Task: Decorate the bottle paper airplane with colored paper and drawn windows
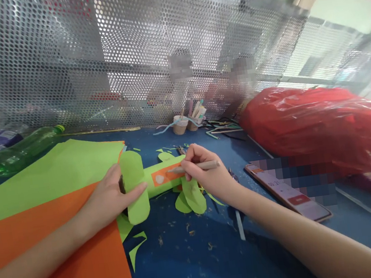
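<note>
A green paper tube model [148, 175] with rounded flat paper pieces, one across its near-left end and others at its far end, lies over the blue table. My left hand [111, 195] grips its left end, thumb pressed on the rounded green piece [132, 168] and fingers partly hidden behind it. Along the tube runs an orange paper strip [172, 173] bearing a whitish round spot [160, 179]. In a pinch, my right hand [206, 170] holds a slim beige pen [209, 165], its tip at the orange strip.
Large green [73, 167] and orange sheets [94, 256] cover the left side. Green scraps [137, 250] lie nearby. Behind are cups of pens [180, 125] and a green bottle [19, 151]. A phone [288, 194] and red plastic bag [310, 127] sit right; a perforated metal screen [131, 41] stands behind.
</note>
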### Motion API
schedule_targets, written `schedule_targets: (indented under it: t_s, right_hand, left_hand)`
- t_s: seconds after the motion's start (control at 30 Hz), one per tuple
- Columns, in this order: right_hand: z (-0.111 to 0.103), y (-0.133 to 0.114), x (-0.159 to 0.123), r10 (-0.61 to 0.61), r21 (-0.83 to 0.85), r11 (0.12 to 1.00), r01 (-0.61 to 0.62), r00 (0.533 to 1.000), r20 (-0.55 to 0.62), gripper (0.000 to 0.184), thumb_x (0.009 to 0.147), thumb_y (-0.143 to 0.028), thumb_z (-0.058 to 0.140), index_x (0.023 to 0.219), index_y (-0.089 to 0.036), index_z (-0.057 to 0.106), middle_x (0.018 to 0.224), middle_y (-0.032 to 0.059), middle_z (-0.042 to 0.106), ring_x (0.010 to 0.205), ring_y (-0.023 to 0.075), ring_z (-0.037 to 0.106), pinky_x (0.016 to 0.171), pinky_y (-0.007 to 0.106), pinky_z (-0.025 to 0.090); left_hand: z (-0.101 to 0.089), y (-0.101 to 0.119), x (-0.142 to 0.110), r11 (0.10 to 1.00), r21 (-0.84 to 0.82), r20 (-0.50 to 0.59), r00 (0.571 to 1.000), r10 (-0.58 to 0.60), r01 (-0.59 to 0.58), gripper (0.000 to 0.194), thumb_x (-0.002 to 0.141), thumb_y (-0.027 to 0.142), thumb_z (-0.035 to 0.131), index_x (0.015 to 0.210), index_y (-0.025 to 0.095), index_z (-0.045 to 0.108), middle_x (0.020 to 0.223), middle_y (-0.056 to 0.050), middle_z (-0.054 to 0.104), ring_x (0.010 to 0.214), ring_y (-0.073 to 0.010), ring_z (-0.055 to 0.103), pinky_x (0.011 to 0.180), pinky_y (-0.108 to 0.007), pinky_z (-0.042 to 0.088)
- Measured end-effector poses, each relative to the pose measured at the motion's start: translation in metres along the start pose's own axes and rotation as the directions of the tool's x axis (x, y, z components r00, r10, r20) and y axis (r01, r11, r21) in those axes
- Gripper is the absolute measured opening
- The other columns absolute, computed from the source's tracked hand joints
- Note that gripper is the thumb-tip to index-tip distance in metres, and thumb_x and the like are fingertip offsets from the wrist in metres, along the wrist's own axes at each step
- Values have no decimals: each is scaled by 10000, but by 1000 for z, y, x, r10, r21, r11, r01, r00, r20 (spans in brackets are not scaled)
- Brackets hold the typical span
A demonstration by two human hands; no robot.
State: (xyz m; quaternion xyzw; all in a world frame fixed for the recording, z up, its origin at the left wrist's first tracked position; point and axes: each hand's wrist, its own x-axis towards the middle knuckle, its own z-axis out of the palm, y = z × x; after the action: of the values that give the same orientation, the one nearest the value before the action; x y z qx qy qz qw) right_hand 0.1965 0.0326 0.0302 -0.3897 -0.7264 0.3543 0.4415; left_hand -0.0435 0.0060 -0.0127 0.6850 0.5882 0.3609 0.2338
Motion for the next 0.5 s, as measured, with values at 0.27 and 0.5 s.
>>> schedule_targets:
  t_s: [0.27, 0.5]
  right_hand:
    - [1, 0, 1, 3, 2, 1000, -3, 1000, -2, 166, 801, -194, 542, 675, -226, 438, 538, -68, 509, 495, 92, 442, 503, 244, 330]
    - [0, -1, 0, 0, 0, 1000, 0, 1000, 5, 159, 796, -188, 541, 676, -226, 444, 539, -70, 509, 492, 91, 436, 494, 241, 323]
  left_hand:
    - [0, 1, 0, 999, -37, 5, 1000, -8, 8, 636, 773, 646, 593, 1271, 256, 533, 1292, -90, 588, 1187, -334, 562, 1007, -506, 461]
    - [0, 0, 0, 1000, 8, -3, 1000, 8, -7, 626, 778, 650, 581, 1256, 247, 559, 1245, -95, 613, 1126, -336, 598, 953, -506, 498]
